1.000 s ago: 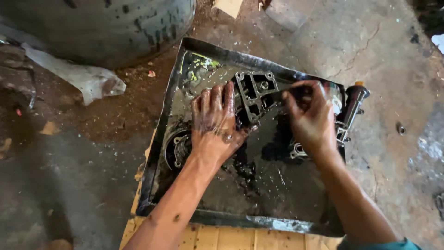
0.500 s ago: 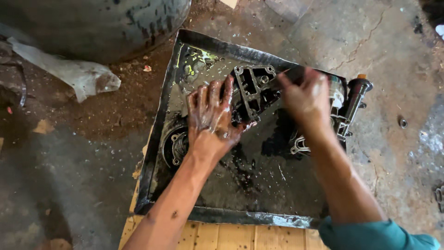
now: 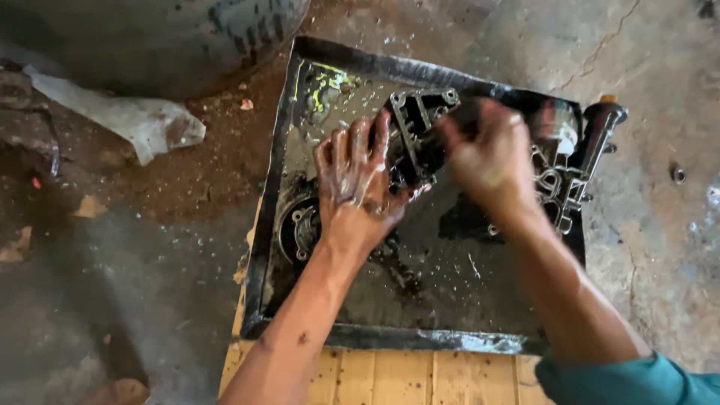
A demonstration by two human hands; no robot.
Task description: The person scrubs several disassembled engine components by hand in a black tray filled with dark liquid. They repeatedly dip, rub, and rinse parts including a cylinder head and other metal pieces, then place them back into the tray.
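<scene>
A black metal tray (image 3: 270, 195) holds dark oily liquid and greasy engine parts. My left hand (image 3: 356, 187), wet and oily, lies flat on a dark cast metal housing (image 3: 420, 124) with bolt holes and steadies it. My right hand (image 3: 491, 154) is blurred with motion over the same housing's right side; its fingers are closed, but what they hold is hidden. A round part with a bearing (image 3: 300, 229) lies under my left wrist. Another cast part (image 3: 559, 184) sits at the tray's right edge.
The tray rests on a wooden pallet (image 3: 390, 375) on a dirty concrete floor. A large tyre (image 3: 172, 37) stands at the upper left, with a crumpled plastic sheet (image 3: 127, 116) below it. A dark cylindrical part (image 3: 600, 127) leans at the tray's right corner.
My right hand has shifted left and up along the housing with a fast rubbing motion. My left hand has stayed pressed on the housing.
</scene>
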